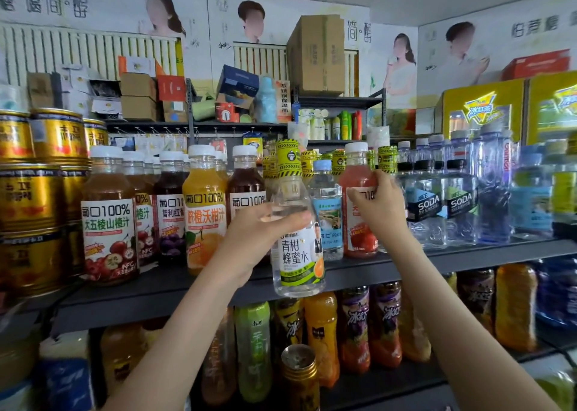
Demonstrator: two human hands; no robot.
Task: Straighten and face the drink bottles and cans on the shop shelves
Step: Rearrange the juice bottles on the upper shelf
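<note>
Left hand (265, 223) curls round the shoulder of the green-citrus honey water bottle (296, 254), which I hold in the air before the shelf (187, 288), its base below the front edge. Gripped that high on smooth plastic, it could slip, I think, or knock the dark juice bottle (246, 192) as I set it in. My right hand (377, 204) grips the red juice bottle (359, 173) standing on the shelf. Twisting it could nudge the small blue-capped water bottle (326, 210) just beside it. The honey water is clear, with a yellow-and-black striped sleeve over the cap and its white-and-green label facing me. The red one is white-capped and upright, its label half hidden by my fingers.
</note>
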